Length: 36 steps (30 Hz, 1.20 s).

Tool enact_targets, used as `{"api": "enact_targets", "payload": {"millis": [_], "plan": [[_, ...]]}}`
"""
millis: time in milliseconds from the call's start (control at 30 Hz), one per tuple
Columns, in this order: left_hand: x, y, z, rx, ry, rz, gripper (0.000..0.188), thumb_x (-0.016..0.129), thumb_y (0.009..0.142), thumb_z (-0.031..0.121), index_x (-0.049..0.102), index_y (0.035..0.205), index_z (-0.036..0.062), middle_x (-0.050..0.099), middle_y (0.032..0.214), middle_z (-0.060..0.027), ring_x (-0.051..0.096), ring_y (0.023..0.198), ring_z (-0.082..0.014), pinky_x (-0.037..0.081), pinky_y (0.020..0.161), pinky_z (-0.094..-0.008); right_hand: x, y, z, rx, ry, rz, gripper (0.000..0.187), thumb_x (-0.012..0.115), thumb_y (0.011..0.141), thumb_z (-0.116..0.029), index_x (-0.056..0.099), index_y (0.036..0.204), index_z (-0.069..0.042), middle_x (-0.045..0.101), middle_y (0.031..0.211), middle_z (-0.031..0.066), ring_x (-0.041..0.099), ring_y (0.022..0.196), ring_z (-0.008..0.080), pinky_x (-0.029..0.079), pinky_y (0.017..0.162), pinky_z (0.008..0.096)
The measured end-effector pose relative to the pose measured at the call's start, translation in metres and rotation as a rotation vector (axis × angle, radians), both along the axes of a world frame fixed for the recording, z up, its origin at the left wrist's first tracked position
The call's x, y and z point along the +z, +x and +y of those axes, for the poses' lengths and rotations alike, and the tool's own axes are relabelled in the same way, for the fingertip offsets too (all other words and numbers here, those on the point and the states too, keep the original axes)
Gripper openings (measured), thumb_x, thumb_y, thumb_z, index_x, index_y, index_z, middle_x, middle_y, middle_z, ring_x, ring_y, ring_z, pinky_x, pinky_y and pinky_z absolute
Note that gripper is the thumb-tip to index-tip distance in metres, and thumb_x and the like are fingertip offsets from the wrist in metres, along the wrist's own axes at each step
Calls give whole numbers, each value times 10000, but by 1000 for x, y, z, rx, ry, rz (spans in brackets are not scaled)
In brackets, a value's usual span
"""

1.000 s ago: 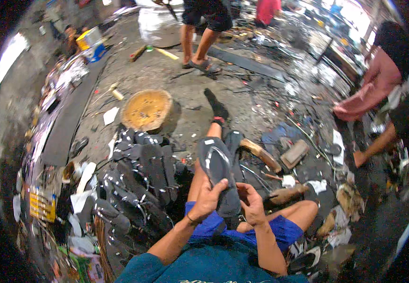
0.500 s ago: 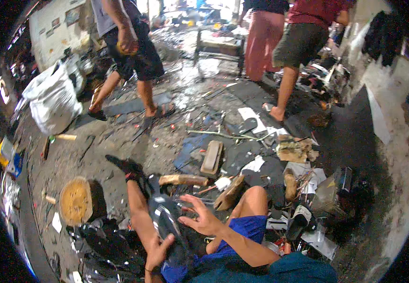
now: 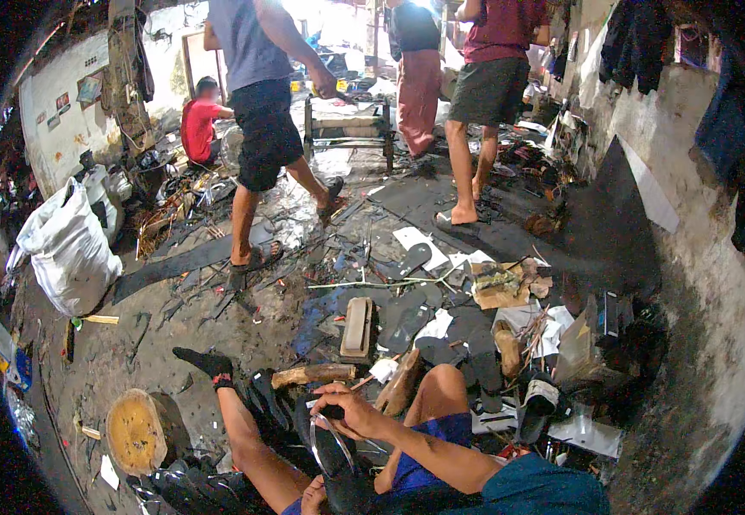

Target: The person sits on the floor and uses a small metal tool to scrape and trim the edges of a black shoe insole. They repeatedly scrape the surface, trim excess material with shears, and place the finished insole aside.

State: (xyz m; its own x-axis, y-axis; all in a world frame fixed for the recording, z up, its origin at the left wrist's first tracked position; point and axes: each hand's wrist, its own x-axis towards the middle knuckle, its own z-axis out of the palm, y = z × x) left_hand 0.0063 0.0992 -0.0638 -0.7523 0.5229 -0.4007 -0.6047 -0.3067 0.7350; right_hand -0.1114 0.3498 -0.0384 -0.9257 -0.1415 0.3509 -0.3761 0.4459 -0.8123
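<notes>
The floor (image 3: 218,326) was wet concrete, strewn with dark scraps and cut strips; three people stood across the far part of it and a fourth sat by the wall in a red shirt; a full white sack (image 3: 68,249) leaned at the left, well apart from the seated person's legs; a round wooden block (image 3: 136,431) lay near the outstretched left leg, whose foot wore a black sock (image 3: 209,365); a heap of black sandal soles (image 3: 188,485) sat just beside that block. The black sole (image 3: 331,448) being worked lay over the lap, between the thighs; the right hand (image 3: 351,410) was closed over its upper end, fingers curled on the edge; the left hand (image 3: 314,495) gripped it from below, only partly in view at the lower edge.
</notes>
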Motion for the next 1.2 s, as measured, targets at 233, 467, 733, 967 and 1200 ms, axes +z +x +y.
{"api": "enact_targets", "payload": {"millis": [233, 467, 733, 967, 1200], "plan": [[-11, 3, -7, 111, -128, -70, 505, 542, 984, 389, 525, 1382, 80, 614, 1268, -64, 578, 1147, -216, 470, 981, -331, -19, 1, -7, -27, -109, -36, 239, 822, 772, -119, 725, 990, -102, 584, 1251, 196, 534, 1243, 323, 411, 1031, 412], [0, -11, -2, 157, -435, 298, 285, 678, 930, 29, 577, 1187, 99, 601, 975, 6, 555, 838, -132, 484, 740, -271, -17, 18, -10, -169, -71, -38, 231, 801, 813, -223, 719, 994, -105, 581, 1236, 189, 530, 1241, 352, 435, 1024, 442], [-17, -10, 0, 43, -571, 844, 225, 642, 942, 25, 623, 1166, 48, 547, 1309, -137, 522, 1241, -241, 461, 999, -349, -37, 43, -15, -316, -34, -141, 227, 783, 837, -275, 706, 985, -121, 539, 1287, 179, 570, 1186, 361, 482, 976, 422], [36, -6, 20, 11, -404, 462, 228, 617, 965, 80, 644, 1190, 51, 518, 1378, -144, 471, 1300, -269, 406, 1046, -346, -54, 44, -15, -307, -65, -129, 273, 795, 826, -302, 702, 1001, -115, 553, 1277, 180, 584, 1158, 365, 477, 974, 430], [57, 2, 37, -251, -498, 123, 284, 668, 952, 173, 614, 1176, 7, 609, 879, -41, 573, 778, -143, 477, 677, -282, -62, 51, -26, -150, -187, -240, 341, 814, 809, -344, 669, 981, -87, 618, 1154, 159, 602, 1134, 322, 465, 988, 402]]}}
